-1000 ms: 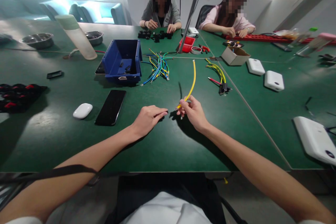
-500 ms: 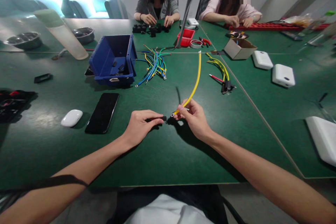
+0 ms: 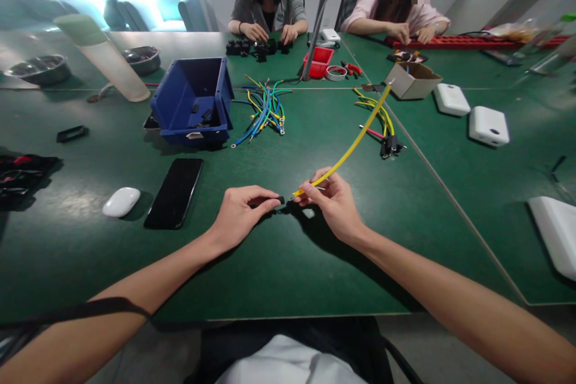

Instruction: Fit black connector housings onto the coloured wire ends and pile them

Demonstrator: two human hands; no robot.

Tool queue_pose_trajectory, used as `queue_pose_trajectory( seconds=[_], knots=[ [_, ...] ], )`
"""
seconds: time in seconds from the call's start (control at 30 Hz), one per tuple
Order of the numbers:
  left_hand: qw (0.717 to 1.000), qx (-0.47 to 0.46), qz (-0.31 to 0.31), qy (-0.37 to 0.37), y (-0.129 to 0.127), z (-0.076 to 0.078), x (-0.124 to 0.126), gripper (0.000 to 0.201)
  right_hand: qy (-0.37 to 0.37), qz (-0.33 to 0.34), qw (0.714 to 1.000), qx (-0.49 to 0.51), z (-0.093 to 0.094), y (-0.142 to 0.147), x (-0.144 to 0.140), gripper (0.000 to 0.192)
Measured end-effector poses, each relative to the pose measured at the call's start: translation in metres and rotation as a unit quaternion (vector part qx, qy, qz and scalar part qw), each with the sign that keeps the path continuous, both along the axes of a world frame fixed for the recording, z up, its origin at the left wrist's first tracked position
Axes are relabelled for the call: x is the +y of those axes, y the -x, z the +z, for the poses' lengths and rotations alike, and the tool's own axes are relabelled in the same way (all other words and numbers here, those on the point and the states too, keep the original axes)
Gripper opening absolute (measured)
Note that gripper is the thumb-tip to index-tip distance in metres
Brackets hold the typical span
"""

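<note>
Yellow wire (image 3: pixel 355 146) pinched near one end in right hand (image 3: pixel 332 203), left hand (image 3: pixel 243 216) pinching small black piece (image 3: pixel 281 200) just beside that end, slight gap, over green table (image 3: pixel 270 282)

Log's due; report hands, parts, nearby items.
Left hand pinching black piece. Right hand gripping yellow wire, tip just short of black piece. Phone farther left.

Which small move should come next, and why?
Perhaps the right hand should ease the near end of the yellow wire toward the small black piece: the left hand pinches that piece, the end points at it, and a gap separates them.
</note>
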State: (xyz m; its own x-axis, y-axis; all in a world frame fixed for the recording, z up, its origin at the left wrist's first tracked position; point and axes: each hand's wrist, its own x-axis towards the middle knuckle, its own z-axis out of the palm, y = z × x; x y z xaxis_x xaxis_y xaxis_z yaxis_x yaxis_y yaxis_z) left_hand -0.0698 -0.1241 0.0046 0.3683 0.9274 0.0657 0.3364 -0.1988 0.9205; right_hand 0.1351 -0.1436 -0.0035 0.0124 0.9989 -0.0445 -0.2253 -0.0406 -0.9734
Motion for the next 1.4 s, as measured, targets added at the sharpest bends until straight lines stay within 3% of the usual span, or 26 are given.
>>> queue_pose_trajectory(
  seconds=[0.9, 1.4],
  knots=[
    [0.996, -0.013, -0.005, -0.089, 0.0006, 0.0030, 0.0001, 0.011, -0.043, -0.031, 0.999, 0.002, 0.0004, 0.0053, -0.0053, 0.029],
    [0.996, -0.008, 0.006, -0.091, -0.0015, 0.0047, -0.0011, 0.011, -0.037, -0.028, 0.999, 0.003, 0.0004, 0.0045, -0.0058, 0.028]
  ],
)
